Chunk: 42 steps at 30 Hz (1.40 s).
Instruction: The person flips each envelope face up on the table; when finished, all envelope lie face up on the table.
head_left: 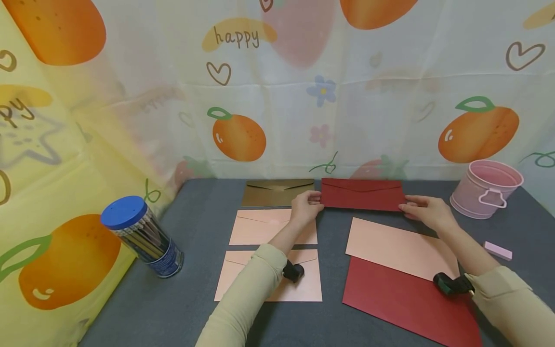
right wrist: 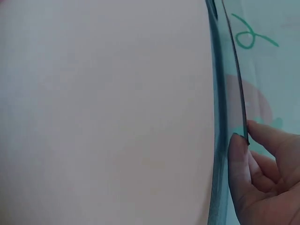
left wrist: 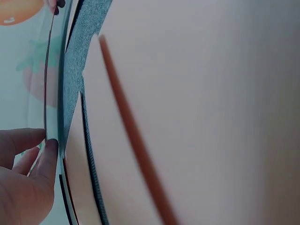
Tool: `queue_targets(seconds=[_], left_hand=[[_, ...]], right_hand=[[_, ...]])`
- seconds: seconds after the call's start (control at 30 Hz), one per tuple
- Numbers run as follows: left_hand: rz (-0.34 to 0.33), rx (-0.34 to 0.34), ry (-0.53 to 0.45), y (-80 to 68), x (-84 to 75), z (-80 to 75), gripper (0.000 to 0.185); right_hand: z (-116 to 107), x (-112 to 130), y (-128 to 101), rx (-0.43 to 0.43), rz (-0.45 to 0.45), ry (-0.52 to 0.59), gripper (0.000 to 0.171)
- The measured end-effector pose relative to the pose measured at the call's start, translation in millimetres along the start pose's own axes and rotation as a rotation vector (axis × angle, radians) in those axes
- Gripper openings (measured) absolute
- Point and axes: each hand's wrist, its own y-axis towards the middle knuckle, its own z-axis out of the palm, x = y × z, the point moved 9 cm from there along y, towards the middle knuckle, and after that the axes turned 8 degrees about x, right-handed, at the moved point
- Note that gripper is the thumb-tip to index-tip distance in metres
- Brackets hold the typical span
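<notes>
Both hands hold a dark red envelope (head_left: pixel 362 196) by its short ends, near the back of the table, its flap edge along the top. My left hand (head_left: pixel 305 207) pinches the left end, thumb against fingers; the left wrist view shows this hand (left wrist: pixel 23 173) with the envelope's thin edge between the fingertips. On the right end, my right hand (head_left: pixel 427 212) has the same pinch, seen edge-on in the right wrist view with the hand (right wrist: pixel 269 173) at the lower right. Left of the red envelope lies a gold-brown envelope (head_left: pixel 277 196), partly behind the left hand.
Two pale pink envelopes, one farther (head_left: pixel 256 231) and one nearer (head_left: pixel 236 279), lie under the left forearm. A pink envelope (head_left: pixel 390 243) overlaps a red one (head_left: pixel 399 294) at right. A pink bucket (head_left: pixel 477 197), a small pink block (head_left: pixel 497 250) and a blue-lidded pencil tub (head_left: pixel 162 250) stand around.
</notes>
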Motion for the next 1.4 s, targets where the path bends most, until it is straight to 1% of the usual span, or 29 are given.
queue_targets(seconds=[0.13,0.37,0.43,0.5,0.67,0.77,0.87,1.07,1.23,1.4], left_hand=[[-0.002,0.002,0.033,-1.0,-0.8,1.0,0.035],[0.001,0.035,0.089,-3.4,-4.6,6.1,0.035],[0.0,0.041,0.102,-3.3,-5.0,7.4,0.034],[-0.003,0.043,0.112,-2.9,-4.8,8.3,0.032],[-0.001,0.052,0.127,-1.7,-4.4,10.2,0.031],[0.004,0.063,0.137,-1.3,-4.4,12.0,0.031],[0.001,0.078,0.146,-1.3,-4.1,14.4,0.031],[-0.016,0.091,0.158,-2.3,-3.2,16.1,0.031],[-0.022,0.102,0.174,-2.5,-2.3,18.2,0.031],[-0.015,0.109,0.195,-2.3,-1.8,20.4,0.031]], right_hand=[[-0.1,-2.0,4.2,-0.002,0.041,0.029,0.073],[2.2,-7.0,9.6,-0.004,0.063,0.17,0.073],[3.3,-8.1,10.7,0.001,0.068,0.187,0.074],[4.8,-7.4,11.4,0.019,0.071,0.16,0.078],[10.5,-0.4,13.0,0.088,0.067,0.007,0.087],[13.2,2.3,13.9,0.102,0.07,-0.045,0.087],[14.1,2.6,14.3,0.09,0.081,-0.079,0.084],[10.6,1.1,15.8,0.037,0.099,-0.146,0.076],[8.1,1.0,15.5,0.007,0.115,-0.166,0.075],[8.0,1.4,14.5,-0.003,0.113,-0.188,0.074]])
